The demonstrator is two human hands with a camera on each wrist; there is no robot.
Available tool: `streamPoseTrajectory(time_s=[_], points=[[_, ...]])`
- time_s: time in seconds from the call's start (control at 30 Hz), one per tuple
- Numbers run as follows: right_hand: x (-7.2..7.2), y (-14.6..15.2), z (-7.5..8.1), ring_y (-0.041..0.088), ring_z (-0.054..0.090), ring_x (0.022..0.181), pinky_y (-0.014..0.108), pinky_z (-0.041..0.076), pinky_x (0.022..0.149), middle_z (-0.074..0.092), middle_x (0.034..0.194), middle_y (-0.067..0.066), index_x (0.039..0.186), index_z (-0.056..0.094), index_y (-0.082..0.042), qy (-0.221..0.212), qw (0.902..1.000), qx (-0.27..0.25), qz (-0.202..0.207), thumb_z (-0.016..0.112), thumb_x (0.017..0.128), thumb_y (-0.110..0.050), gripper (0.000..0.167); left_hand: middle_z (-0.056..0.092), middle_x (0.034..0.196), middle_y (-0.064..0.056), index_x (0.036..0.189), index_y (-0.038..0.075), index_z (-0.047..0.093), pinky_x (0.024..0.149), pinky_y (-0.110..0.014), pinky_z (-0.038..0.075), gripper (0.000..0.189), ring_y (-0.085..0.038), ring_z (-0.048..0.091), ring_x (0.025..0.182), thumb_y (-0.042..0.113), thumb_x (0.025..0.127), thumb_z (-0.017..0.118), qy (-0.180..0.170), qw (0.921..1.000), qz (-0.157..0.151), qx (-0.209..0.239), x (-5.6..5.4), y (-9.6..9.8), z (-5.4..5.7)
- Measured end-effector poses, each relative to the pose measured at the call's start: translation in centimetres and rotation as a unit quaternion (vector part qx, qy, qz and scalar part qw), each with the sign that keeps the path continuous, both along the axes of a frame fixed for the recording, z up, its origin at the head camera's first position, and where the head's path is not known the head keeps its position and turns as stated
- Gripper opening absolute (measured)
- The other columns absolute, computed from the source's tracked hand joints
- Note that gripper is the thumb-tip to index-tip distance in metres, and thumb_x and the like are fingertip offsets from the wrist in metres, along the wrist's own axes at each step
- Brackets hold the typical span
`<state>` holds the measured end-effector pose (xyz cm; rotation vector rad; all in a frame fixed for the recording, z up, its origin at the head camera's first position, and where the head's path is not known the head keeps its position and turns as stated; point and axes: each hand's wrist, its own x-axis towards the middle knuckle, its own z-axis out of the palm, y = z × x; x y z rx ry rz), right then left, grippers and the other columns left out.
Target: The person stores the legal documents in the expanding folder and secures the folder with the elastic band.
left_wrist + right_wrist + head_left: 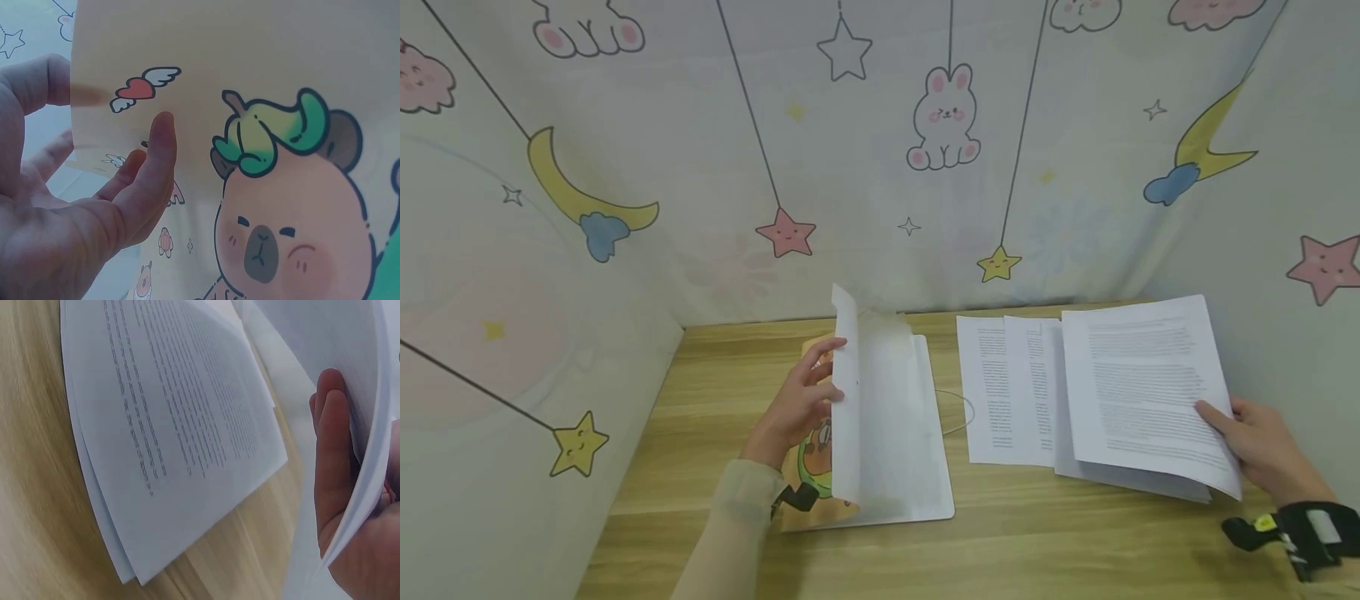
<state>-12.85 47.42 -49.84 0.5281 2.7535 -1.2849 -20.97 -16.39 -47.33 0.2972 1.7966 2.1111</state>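
In the head view, a folder [898,433] lies on the table with a white inside and a cartoon capybara printed on its tan cover [294,206]. My left hand [801,404] holds the edge of this cover, which stands raised. In the left wrist view, the cover's edge passes between the digits of the left hand [81,206]. At the right, my right hand [1262,442] pinches the side of several printed paper sheets [1142,392], thumb on top and fingers beneath. Those sheets are lifted and bowed in the right wrist view, beside the right hand [337,462].
More printed sheets [988,392] lie overlapping on the wooden table [715,400] between the folder and the lifted papers. A thin elastic cord [970,408] loops out from the folder's right edge. A cartoon-printed cloth [880,167] encloses the table at the back and sides.
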Motion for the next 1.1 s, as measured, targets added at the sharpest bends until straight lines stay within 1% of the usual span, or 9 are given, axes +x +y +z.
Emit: streamPoseTrajectory(time_s=[0.1,0.17,0.37,0.53,0.6,0.7,0.83,1.0,1.1], points=[[-0.2,-0.5,0.2,0.015,0.064,0.076,0.034,0.057,0.062,0.068,0.105,0.021,0.145,0.036,0.023,-0.005,0.9999,-0.012,0.005,0.044,0.111,-0.045,0.077,0.046,0.144,-0.017,0.160,0.023,0.037,0.081,-0.042,0.060,0.078,-0.026,0.061,0.107,-0.007,0.091,0.055,-0.002,1.0000,0.001,-0.002,0.0,0.0,0.0],[-0.3,-0.9,0.4,0.015,0.064,0.077,0.034,0.058,0.063,0.067,0.108,0.023,0.147,0.034,0.023,-0.007,0.9998,-0.016,0.009,0.043,0.110,-0.046,0.079,0.046,0.144,-0.017,0.160,0.024,0.037,0.080,-0.041,0.060,0.078,-0.026,0.061,0.106,-0.007,0.091,0.055,-0.003,1.0000,0.002,0.000,0.1,0.0,0.0],[-0.7,-2.2,1.1,0.014,0.064,0.080,0.034,0.058,0.065,0.060,0.123,0.034,0.151,0.029,0.022,-0.004,0.9996,-0.024,0.013,0.044,0.110,-0.048,0.083,0.045,0.145,-0.018,0.160,0.023,0.037,0.080,-0.040,0.060,0.078,-0.026,0.061,0.106,-0.008,0.091,0.055,-0.001,1.0000,0.002,0.002,0.1,0.1,0.0],[-1.1,-3.4,1.7,0.013,0.064,0.082,0.032,0.058,0.066,0.055,0.130,0.036,0.153,0.028,0.021,-0.001,0.9995,-0.032,0.009,0.045,0.109,-0.050,0.085,0.045,0.145,-0.018,0.160,0.024,0.038,0.081,-0.039,0.060,0.078,-0.027,0.060,0.109,-0.008,0.091,0.055,0.003,1.0000,0.004,0.003,0.2,0.2,0.0],[-1.2,-3.8,1.8,0.013,0.065,0.082,0.032,0.058,0.066,0.056,0.130,0.036,0.153,0.030,0.020,0.002,0.9995,-0.030,0.009,0.045,0.109,-0.050,0.084,0.045,0.146,-0.019,0.160,0.024,0.038,0.082,-0.041,0.060,0.078,-0.028,0.059,0.112,-0.008,0.091,0.055,0.004,1.0000,0.004,0.001,0.2,0.2,0.1],[-1.5,-4.5,2.1,0.014,0.066,0.080,0.032,0.058,0.065,0.060,0.125,0.033,0.153,0.033,0.019,0.006,0.9996,-0.025,0.006,0.046,0.108,-0.051,0.084,0.044,0.147,-0.020,0.160,0.023,0.038,0.085,-0.043,0.060,0.078,-0.029,0.059,0.114,-0.008,0.091,0.055,0.005,1.0000,0.004,0.000,0.2,0.3,0.1],[-1.8,-5.3,2.5,0.015,0.066,0.078,0.033,0.057,0.063,0.063,0.120,0.031,0.151,0.036,0.017,0.015,0.9996,-0.023,0.009,0.047,0.107,-0.054,0.084,0.044,0.147,-0.019,0.159,0.024,0.038,0.085,-0.044,0.060,0.078,-0.030,0.059,0.115,-0.008,0.091,0.055,0.003,1.0000,0.005,0.000,0.1,0.4,0.1],[-2.2,-6.4,3.1,0.015,0.066,0.081,0.032,0.057,0.064,0.061,0.124,0.030,0.154,0.036,0.013,0.020,0.9991,-0.028,0.026,0.048,0.106,-0.056,0.084,0.045,0.147,-0.019,0.159,0.024,0.039,0.085,-0.043,0.060,0.077,-0.030,0.058,0.116,-0.008,0.091,0.055,0.002,1.0000,0.007,0.003,0.1,0.5,0.0],[-2.5,-7.2,3.6,0.016,0.067,0.080,0.031,0.056,0.064,0.063,0.121,0.027,0.154,0.038,0.011,0.021,0.9987,-0.030,0.035,0.048,0.106,-0.055,0.083,0.045,0.146,-0.019,0.159,0.023,0.038,0.085,-0.042,0.060,0.077,-0.030,0.058,0.115,-0.008,0.091,0.055,0.004,1.0000,0.006,0.006,0.0,0.6,0.0]])
